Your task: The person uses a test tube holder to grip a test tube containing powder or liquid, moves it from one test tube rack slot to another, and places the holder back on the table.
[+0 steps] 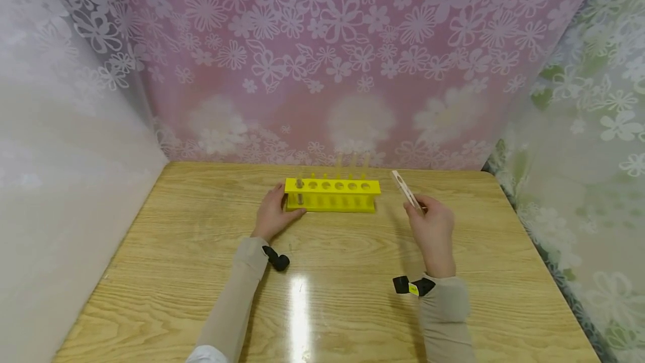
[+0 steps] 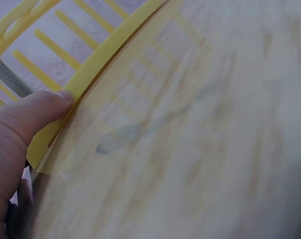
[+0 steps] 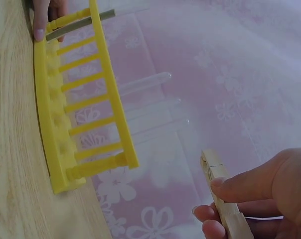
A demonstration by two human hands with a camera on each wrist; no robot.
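Observation:
A yellow test tube rack [image 1: 330, 209] stands upright on the table towards the back. My left hand [image 1: 274, 214] grips its left end, the thumb [image 2: 46, 102] against the front of the base and the fingers behind. In the leftmost hole stands a test tube with grey-brown contents [image 3: 80, 27], close beside that hand. Several clear test tubes [image 3: 145, 83] rise bottom up at the rack's back right. To the right of the rack, my right hand [image 1: 433, 226] holds a wooden test tube holder [image 1: 405, 188] between thumb and fingers, its jaw end pointing up and away.
The wood-grain table [image 1: 347, 296] ends at a pink flowered curtain [image 1: 322, 71] right behind the rack. Pale hangings close off the left [image 1: 65, 156] and right [image 1: 594, 184] sides. Black wrist cameras [image 1: 279, 261] sit on both sleeves.

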